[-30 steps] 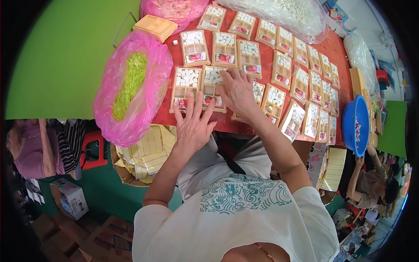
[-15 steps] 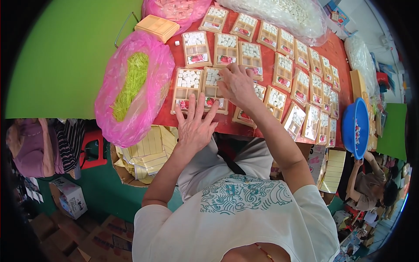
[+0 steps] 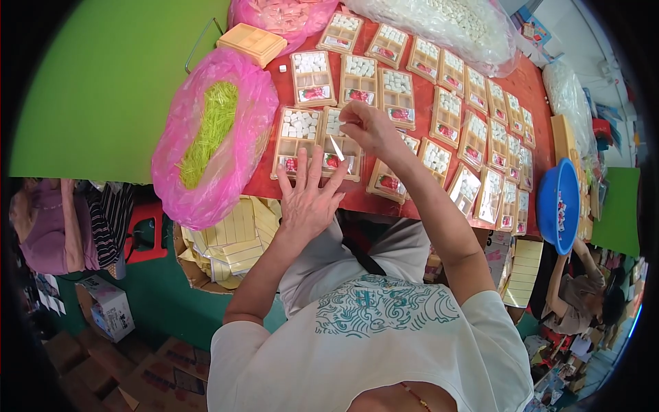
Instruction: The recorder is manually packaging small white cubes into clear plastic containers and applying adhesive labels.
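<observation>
Right hand (image 3: 371, 129): thumb and fingertips drawn narrow over the far end of the second tray (image 3: 349, 146). Can't tell if they grip anything; a white sliver (image 3: 337, 148) shows right below them, strip or glare, unclear.

Left hand (image 3: 309, 207): fingers wide, palm down, tips across the near ends of the second tray and left tray (image 3: 291, 147). Probably bracing both so they don't slide.

Both trays sit side by side by the table's (image 3: 354, 198) near edge, likely for short reach. White cubes (image 3: 300, 126) fill their far compartments; red-print packets lie at the near ends.

Room: narrow red gap left to the pink bag (image 3: 255, 113), which overhangs the near-left corner with green sticks (image 3: 209, 134) facing up, presumably for easy picking. Right forearm crosses above the next tray (image 3: 386, 182), so low sideways room is tight. More tray rows run toward the right edge, blue basin (image 3: 551, 223) beyond.
</observation>
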Available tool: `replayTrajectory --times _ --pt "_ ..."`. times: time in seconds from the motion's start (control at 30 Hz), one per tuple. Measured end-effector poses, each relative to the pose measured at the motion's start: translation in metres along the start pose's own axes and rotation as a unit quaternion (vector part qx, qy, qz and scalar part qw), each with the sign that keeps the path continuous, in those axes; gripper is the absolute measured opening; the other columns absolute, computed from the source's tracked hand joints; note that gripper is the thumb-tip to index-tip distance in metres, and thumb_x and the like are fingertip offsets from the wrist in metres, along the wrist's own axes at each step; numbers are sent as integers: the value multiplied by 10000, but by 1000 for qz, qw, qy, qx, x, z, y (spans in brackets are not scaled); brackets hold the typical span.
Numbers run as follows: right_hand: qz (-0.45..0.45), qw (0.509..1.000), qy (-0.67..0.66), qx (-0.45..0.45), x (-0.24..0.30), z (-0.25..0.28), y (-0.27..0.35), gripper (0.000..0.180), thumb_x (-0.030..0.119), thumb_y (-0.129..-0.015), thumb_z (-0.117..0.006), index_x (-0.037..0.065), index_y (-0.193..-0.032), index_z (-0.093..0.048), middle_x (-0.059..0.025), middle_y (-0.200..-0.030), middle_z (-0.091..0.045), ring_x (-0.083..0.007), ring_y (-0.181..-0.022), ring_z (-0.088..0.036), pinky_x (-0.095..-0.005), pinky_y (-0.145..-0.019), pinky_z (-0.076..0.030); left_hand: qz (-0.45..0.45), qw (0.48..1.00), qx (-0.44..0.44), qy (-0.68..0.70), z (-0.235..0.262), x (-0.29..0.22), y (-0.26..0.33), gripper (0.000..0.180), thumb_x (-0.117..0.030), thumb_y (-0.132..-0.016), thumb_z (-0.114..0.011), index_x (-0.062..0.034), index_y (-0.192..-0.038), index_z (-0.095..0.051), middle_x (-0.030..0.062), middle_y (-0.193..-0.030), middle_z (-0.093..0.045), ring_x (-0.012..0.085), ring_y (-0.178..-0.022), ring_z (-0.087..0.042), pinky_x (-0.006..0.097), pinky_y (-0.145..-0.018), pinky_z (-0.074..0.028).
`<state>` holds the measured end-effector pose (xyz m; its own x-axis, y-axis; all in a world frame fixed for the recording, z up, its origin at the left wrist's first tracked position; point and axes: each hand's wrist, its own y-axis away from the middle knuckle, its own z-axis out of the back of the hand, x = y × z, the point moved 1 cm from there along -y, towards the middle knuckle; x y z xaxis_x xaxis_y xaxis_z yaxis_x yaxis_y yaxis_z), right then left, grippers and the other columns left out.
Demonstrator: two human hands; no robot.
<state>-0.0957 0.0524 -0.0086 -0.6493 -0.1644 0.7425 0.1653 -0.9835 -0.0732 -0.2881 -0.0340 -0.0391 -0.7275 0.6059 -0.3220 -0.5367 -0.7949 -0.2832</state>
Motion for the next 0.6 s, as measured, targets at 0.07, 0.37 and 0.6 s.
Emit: replayTrajectory --times 0.07,0.37,0.6 --pt "-12 976 -217 -5 1 3 0 151 124 -875 -622 27 -989 -608 -7 -819 -609 -96 -689 -547 -221 -624 -427 1 1000 -17 9 2 -1 -1 640 -303 -824 -666 -220 -1417 -441 210 -1517 -239 402 -1406 -219 693 -1028 -108" --pt "-147 864 -472 -92 -22 70 29 214 45 -880 -608 -11 -1086 -614 -10 -858 -611 -75 -699 -554 -218 -629 -443 -37 998 -5 46 8 -14 -32 633 -261 -850 -628 -43 -1399 -404 183 -1491 -293 351 -1384 -287 597 -1086 -198" --pt "-122 808 -565 -110 -32 78 54 230 32 -930 -523 -49 -1132 -597 -50 -887 -639 -107 -717 -587 -241 -636 -474 -42 998 25 37 -11 -18 -39 636 -244 -873 -589 -27 -1424 -357 165 -1444 -389 342 -1371 -313 555 -1109 -198"
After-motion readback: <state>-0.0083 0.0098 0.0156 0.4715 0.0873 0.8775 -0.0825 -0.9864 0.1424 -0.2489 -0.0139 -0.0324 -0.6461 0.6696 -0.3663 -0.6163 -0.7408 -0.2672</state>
